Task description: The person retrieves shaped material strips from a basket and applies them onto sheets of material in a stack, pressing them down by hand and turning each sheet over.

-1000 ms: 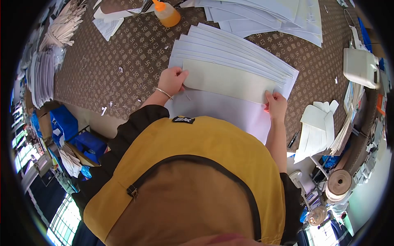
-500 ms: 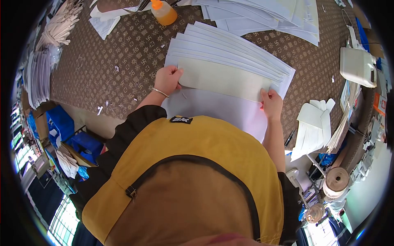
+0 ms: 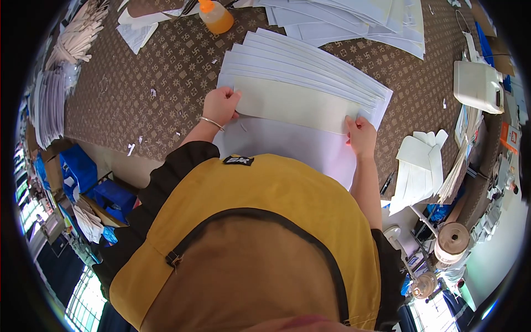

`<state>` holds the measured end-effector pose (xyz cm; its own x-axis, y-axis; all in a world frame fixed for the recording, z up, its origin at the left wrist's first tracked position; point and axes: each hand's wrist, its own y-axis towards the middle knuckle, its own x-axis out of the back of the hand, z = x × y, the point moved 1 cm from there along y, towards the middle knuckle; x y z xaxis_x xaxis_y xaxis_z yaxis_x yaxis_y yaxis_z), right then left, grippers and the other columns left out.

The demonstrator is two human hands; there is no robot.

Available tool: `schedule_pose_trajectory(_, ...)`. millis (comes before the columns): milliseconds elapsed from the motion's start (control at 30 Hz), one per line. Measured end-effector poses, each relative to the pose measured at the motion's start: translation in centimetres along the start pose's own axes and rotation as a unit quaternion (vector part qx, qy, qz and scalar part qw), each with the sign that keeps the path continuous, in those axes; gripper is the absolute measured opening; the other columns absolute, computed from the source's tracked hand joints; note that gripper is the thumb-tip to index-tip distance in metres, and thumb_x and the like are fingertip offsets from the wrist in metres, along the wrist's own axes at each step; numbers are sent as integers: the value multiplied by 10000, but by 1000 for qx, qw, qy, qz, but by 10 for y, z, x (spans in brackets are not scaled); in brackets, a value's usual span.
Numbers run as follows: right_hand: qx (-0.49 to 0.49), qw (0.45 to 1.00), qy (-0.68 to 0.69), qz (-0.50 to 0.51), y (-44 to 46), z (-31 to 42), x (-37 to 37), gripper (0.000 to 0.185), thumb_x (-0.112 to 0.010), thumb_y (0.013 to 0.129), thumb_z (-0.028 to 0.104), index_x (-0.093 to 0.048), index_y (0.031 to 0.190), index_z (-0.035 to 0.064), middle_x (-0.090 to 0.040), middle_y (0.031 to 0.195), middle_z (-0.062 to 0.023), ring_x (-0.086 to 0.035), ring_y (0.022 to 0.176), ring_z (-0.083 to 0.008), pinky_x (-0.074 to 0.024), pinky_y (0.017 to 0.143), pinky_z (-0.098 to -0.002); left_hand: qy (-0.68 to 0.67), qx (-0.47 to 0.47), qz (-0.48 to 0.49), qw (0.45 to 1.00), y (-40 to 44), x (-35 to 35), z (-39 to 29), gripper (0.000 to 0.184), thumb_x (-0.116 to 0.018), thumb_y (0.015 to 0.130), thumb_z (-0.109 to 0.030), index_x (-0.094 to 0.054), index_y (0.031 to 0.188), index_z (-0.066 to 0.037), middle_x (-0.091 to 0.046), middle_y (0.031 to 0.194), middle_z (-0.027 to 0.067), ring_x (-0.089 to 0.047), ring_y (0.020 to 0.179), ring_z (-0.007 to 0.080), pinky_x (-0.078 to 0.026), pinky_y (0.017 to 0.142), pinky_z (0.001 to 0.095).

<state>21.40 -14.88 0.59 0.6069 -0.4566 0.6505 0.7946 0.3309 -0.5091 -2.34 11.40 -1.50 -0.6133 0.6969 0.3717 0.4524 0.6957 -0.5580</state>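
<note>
A long off-white strip (image 3: 293, 105) with rounded lower corners lies across white sheets in front of me. My left hand (image 3: 221, 105) pinches its left end between thumb and fingers, a bangle at the wrist. At the other end, my right hand (image 3: 362, 135) is closed on the strip's right edge. Beyond the strip, several white sheets (image 3: 310, 61) are fanned out with staggered edges. A white sheet surface (image 3: 287, 144) shows between the strip and my yellow apron (image 3: 276, 182).
The patterned brown tabletop (image 3: 171, 72) carries an orange-filled bottle (image 3: 217, 20), a larger pile of white sheets (image 3: 354, 22) at the back, and white cut pieces (image 3: 416, 171) at right. A white jerrycan (image 3: 477, 87) stands far right; bundled strips (image 3: 80, 36) lie far left.
The whole view has shifted slightly. Both hands still hold the strip's ends, and its place on the sheets looks almost the same.
</note>
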Motion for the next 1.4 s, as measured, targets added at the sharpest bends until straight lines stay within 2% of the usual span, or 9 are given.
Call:
schedule_pose_trajectory(233, -1, 1000, -12, -4, -1, 1, 1, 330, -624, 804, 278, -553, 671, -16, -563, 556, -83, -540, 431, -149, -463, 403, -286, 150, -51, 5, 987, 2, 7, -14, 301, -630, 799, -251, -572, 654, 6, -550, 517, 67, -561, 432, 172, -458, 441, 282)
schedule_pose_trajectory(367, 15, 999, -38, -9, 1, -2, 1, 345, -617, 792, 296, -558, 668, -20, -568, 551, -96, -554, 438, -166, -473, 422, -300, 455, -86, -42, 885, -5, 7, -41, 265, -641, 782, -264, -592, 740, -7, -630, 706, 94, -623, 642, 220, -494, 563, 340)
schedule_pose_trajectory(467, 5, 999, -40, -12, 3, -6, -1, 361, -589, 785, 344, -569, 673, 1, -577, 555, -114, -585, 450, -205, -477, 481, -324, 337, -452, -76, 822, -8, -16, -36, 329, -602, 798, -324, -593, 962, -39, -608, 1055, 102, -571, 991, 264, -466, 804, 406)
schedule_pose_trajectory(533, 2, 999, -39, -13, 3, -4, -2, 372, -575, 781, 369, -574, 675, 12, -582, 557, -123, -601, 457, -224, -479, 511, -336, 366, -535, 42, 760, -27, -46, -47, 461, -535, 827, -352, -501, 1195, -77, -395, 1348, 117, -324, 1274, 282, -277, 1026, 462)
schedule_pose_trajectory(933, -11, 997, -76, 25, 3, 11, 12, 356, -606, 791, 307, -568, 646, -16, -582, 588, -129, -603, 530, -220, -498, 509, -332, 441, -454, 223, 742, -30, -77, -48, 679, -576, 786, -421, -343, 1363, -147, -220, 1469, 41, -159, 1362, 228, -115, 1099, 444)
schedule_pose_trajectory(1067, 63, 930, -362, 2, 1, 28, 15, 355, -576, 788, 387, -623, 857, 42, -642, 855, -142, -639, 800, -258, -500, 683, -358, 448, -430, 255, 741, -25, -75, -51, 687, -585, 784, -411, -341, 1365, -139, -206, 1475, 47, -147, 1367, 227, -119, 1100, 435)
schedule_pose_trajectory(1133, 272, 902, -245, -229, -24, 46, 10, 412, -584, 811, 368, -568, 1091, 66, -539, 1174, -179, -527, 1049, -314, -439, 866, -423, 455, -430, 254, 737, -25, -75, -48, 686, -588, 782, -404, -344, 1365, -136, -206, 1476, 51, -143, 1369, 230, -120, 1099, 437)
schedule_pose_trajectory(1233, 441, 803, -207, -342, -52, 50, -24, 549, -592, 804, 371, -453, 1257, 93, -396, 1348, -156, -412, 1201, -318, -346, 973, -464, 463, -422, 256, 736, -25, -73, -52, 688, -589, 781, -401, -344, 1367, -135, -204, 1477, 52, -138, 1371, 232, -121, 1099, 440)
schedule_pose_trajectory(1400, 354, 897, -263, -22, -44, 34, -45, 610, -589, 807, 369, -397, 1315, 91, -336, 1397, -152, -283, 1310, -283, -219, 1043, -512, 472, -403, 293, 728, -24, -73, -59, 691, -589, 780, -403, -345, 1369, -136, -195, 1480, 54, -125, 1375, 232, -119, 1100, 438)
